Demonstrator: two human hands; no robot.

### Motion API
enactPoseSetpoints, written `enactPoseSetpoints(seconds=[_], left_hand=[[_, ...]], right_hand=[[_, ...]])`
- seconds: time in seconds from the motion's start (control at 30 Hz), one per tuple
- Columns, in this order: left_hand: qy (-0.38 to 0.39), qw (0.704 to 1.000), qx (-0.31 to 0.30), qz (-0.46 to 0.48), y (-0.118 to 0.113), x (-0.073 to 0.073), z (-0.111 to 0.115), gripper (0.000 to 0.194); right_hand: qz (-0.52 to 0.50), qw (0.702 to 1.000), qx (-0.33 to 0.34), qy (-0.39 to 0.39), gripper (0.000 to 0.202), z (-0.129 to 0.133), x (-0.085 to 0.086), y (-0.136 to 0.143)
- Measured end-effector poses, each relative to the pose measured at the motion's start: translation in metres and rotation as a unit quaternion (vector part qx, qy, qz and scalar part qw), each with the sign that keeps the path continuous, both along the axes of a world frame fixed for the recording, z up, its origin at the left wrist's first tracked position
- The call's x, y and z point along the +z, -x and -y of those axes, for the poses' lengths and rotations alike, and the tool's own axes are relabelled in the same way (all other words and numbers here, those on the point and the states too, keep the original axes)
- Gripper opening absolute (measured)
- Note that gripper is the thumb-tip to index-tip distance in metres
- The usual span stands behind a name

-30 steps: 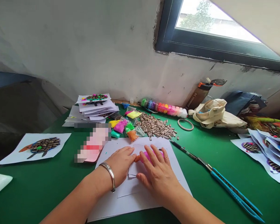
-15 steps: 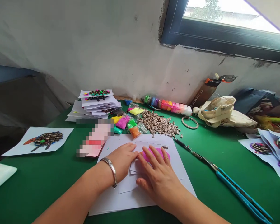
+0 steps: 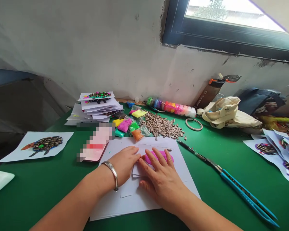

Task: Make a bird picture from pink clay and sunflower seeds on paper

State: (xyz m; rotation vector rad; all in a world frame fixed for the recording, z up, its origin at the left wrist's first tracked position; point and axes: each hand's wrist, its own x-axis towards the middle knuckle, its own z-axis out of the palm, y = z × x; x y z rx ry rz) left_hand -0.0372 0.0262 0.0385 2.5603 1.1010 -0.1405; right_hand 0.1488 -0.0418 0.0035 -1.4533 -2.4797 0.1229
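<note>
Now, the right hand (image 3: 162, 183) lies over the pink clay (image 3: 148, 159), fingers spread, gripping nothing, with patches of pink peeping between them! The clay sits on the small white paper in the middle of the big white sheets (image 3: 106, 205), on the near side of the green tabletop (image 3: 50, 192). In from the left comes the left hand (image 3: 122, 166), silver bracelet (image 3: 113, 175) at the wrist, fingers close together and pointing at the clay's left edge; whether they pinch anything there, I can't tell from this angle. Just past the right fingertips, one lone seed (image 3: 169, 149) on the paper! Farther off, a heap of striped seeds (image 3: 162, 126), with bright clay packets (image 3: 125, 124) to its left. Out right, a blue-handled tool (image 3: 245, 192) runs diagonally; far left, a seed-covered bird picture (image 3: 47, 144) lies flat.
</note>
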Motion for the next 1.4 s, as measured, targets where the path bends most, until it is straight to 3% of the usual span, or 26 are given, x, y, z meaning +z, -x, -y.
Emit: enactPoseSetpoints(seconds=[0.33, 0.6, 0.77, 0.9, 1.07, 1.2, 1.4], left_hand=[[0.003, 1.000, -0.003, -0.011, 0.001, -0.001, -0.002, 0.049], [0.003, 0.999, 0.007, -0.050, -0.001, -0.003, 0.001, 0.066], [0.023, 0.997, 0.020, -0.065, -0.003, -0.002, 0.002, 0.073], [0.021, 0.997, 0.023, -0.071, -0.001, -0.005, 0.003, 0.078], [-0.002, 0.998, 0.029, -0.056, 0.002, -0.009, 0.005, 0.087], [-0.002, 0.996, 0.028, -0.079, -0.001, -0.004, 0.006, 0.090], [-0.021, 0.996, 0.017, -0.084, -0.005, -0.002, 0.008, 0.082]], right_hand=[[-0.003, 1.000, -0.010, -0.001, 0.054, 0.002, 0.006, -0.001], [-0.007, 0.993, -0.116, 0.002, 0.039, -0.012, 0.029, -0.030], [0.015, 0.984, -0.145, 0.101, 0.032, -0.013, 0.047, -0.049], [0.007, 0.983, -0.164, 0.086, 0.031, -0.007, 0.055, -0.060], [0.016, 0.989, -0.123, 0.082, 0.031, -0.003, 0.057, -0.061], [0.034, 0.989, -0.103, 0.095, 0.032, -0.001, 0.058, -0.062], [0.084, 0.987, -0.063, 0.123, 0.033, 0.006, 0.056, -0.061]])
